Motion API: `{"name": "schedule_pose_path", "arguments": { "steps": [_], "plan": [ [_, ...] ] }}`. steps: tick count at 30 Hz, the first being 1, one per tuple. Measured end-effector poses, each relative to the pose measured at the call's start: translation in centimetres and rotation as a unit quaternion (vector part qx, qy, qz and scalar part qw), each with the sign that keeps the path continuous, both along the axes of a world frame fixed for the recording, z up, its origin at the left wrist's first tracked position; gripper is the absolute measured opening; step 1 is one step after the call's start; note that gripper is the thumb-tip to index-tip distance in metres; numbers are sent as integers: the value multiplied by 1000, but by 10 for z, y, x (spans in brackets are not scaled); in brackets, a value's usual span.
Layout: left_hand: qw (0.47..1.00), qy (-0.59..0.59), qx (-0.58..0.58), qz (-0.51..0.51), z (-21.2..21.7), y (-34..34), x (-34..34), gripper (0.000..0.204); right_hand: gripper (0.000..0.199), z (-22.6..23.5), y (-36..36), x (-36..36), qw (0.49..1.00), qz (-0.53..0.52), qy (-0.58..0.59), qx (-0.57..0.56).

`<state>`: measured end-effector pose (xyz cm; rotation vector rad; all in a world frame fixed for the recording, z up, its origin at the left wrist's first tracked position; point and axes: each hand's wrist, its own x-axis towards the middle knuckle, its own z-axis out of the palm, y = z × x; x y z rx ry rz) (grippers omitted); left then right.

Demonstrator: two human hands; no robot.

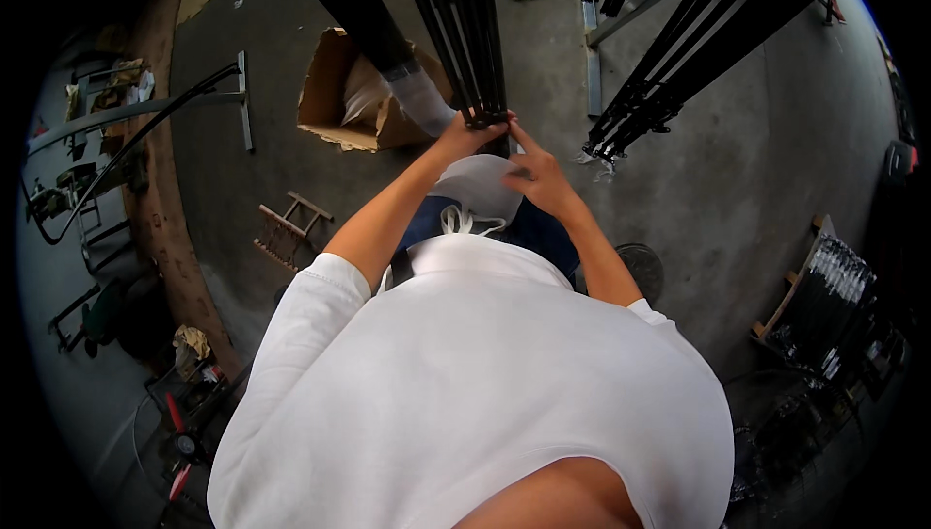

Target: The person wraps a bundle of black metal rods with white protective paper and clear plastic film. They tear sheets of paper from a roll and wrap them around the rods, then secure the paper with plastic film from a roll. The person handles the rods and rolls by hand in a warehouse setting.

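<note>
A bundle of long black rods (464, 44) comes in from the upper edge, its near ends gathered close in front of my body. Around and under these ends my left hand (460, 139) is closed. My right hand (541, 176) is beside them, its index finger stretched up to touch the rod ends. Its other fingers are apart and slightly blurred, with nothing seen in them. Left of the bundle, a thick black bundle (364, 15) ends in a clear plastic wrap (419, 97) near my left wrist. A pale sheet or pad (475, 185) covers part of my lap.
An opened cardboard box (325, 88) holds plastic on the floor at the left. More black rods (669, 54) reach down at the right, near a metal stand (592, 54). A small wooden stool (291, 228) stands left; wrapped dark pieces (824, 296) lie right.
</note>
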<state>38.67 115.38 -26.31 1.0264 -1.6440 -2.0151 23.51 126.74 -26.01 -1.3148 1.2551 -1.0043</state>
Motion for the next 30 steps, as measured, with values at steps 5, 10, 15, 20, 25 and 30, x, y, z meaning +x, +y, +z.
{"name": "schedule_pose_path", "arguments": {
  "steps": [5,10,15,20,25,30],
  "plan": [
    [986,-33,163,-5,32,-2,5,33,15,-11,-7,-18,925,191,303,129],
    [977,-161,-79,-111,16,-6,13,30,17,-56,-24,-8,893,236,371,99],
    [990,-112,-70,-59,9,3,22,27,40,-64,-27,-6,950,117,253,139],
    [993,-100,-58,22,29,16,6,26,54,-82,-23,-5,990,80,11,117],
    [974,-202,-104,-4,25,12,7,21,54,-90,-24,-5,988,86,3,129],
    [968,-196,-155,19,27,20,7,21,45,-74,-31,-7,968,136,-66,201]
  ]
}}
